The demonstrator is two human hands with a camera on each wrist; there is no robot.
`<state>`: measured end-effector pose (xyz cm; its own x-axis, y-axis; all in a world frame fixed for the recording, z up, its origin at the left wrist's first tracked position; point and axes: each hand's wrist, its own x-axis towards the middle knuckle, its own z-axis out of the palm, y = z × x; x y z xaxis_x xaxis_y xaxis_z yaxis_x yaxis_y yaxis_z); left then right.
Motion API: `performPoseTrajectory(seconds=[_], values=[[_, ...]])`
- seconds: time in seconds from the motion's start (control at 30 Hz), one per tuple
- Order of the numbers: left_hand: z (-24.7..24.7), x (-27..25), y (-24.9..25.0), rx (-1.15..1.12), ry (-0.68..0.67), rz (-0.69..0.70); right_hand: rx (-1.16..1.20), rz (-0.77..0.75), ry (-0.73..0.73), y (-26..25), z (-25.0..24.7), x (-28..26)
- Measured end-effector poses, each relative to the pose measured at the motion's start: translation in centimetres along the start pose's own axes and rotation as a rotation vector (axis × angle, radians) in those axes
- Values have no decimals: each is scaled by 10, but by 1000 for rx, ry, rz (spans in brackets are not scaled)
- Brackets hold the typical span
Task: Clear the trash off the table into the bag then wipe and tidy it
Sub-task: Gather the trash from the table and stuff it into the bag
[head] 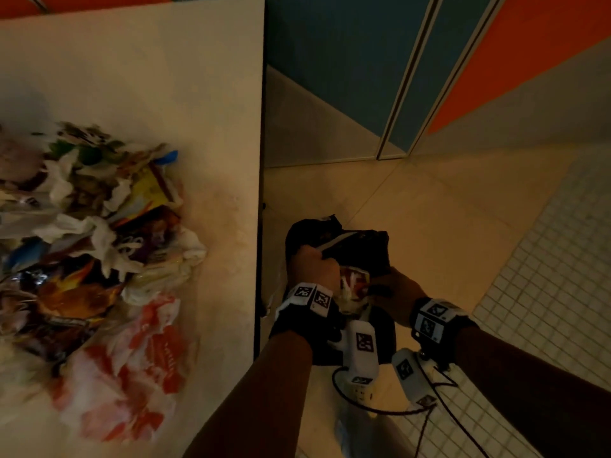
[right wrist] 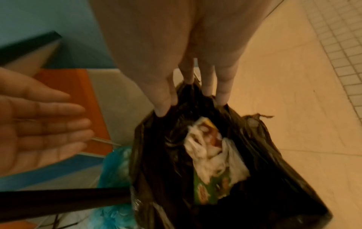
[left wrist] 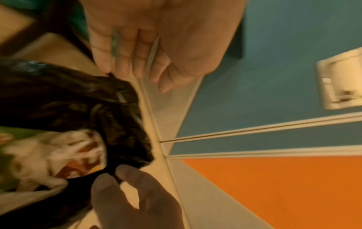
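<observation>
A black trash bag (head: 350,249) stands open on the floor just right of the table (head: 185,77). Inside it lie white tissues and wrappers (right wrist: 211,155). My right hand (right wrist: 186,93) pinches the bag's rim with curled fingertips and holds the mouth up. My left hand (right wrist: 43,124) hovers beside the mouth with a flat palm, straight fingers and nothing in it. In the head view the left hand (head: 310,266) is over the bag's left rim and the right hand (head: 393,292) is at its near right rim. A heap of wrappers, tissues and plastic bags (head: 99,242) covers the table's left part.
A crumpled blue plastic bag (right wrist: 115,170) lies on the floor against the black bag. A dark bar of the table frame (right wrist: 58,199) runs close to it. Blue and orange wall panels (head: 413,77) rise behind, with a wall socket (left wrist: 340,80). Small white floor tiles (head: 545,276) lie to the right.
</observation>
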<state>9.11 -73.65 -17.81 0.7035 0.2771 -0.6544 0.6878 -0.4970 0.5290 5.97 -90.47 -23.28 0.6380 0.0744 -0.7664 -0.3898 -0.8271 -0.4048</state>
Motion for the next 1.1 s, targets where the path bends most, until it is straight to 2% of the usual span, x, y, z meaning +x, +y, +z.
performPoseTrajectory(seconds=[0.1,0.17,0.33,0.43,0.53,0.7,0.83,0.97,1.1], values=[[-21,-28,21,-50,-54,145,58,51,65,-23,-24,-27],[-41,-49,35,-56,-104,256,111,25,99,-41,-44,-44],[-127,-104,41,-145,-9,497,135,-205,131,-103,-72,-104],[-189,-129,26,-228,-8,572,127,-352,140,-148,-63,-136],[-255,-144,0,-211,40,641,74,-461,157,-196,-41,-165],[-374,-142,-62,-119,141,619,33,-567,227,-273,10,-195],[-449,-128,-112,-21,248,625,14,-572,225,-327,49,-200],[-471,-104,-138,119,249,587,-60,-489,273,-364,77,-195],[-446,-81,-147,280,212,633,-113,-355,335,-371,93,-188]])
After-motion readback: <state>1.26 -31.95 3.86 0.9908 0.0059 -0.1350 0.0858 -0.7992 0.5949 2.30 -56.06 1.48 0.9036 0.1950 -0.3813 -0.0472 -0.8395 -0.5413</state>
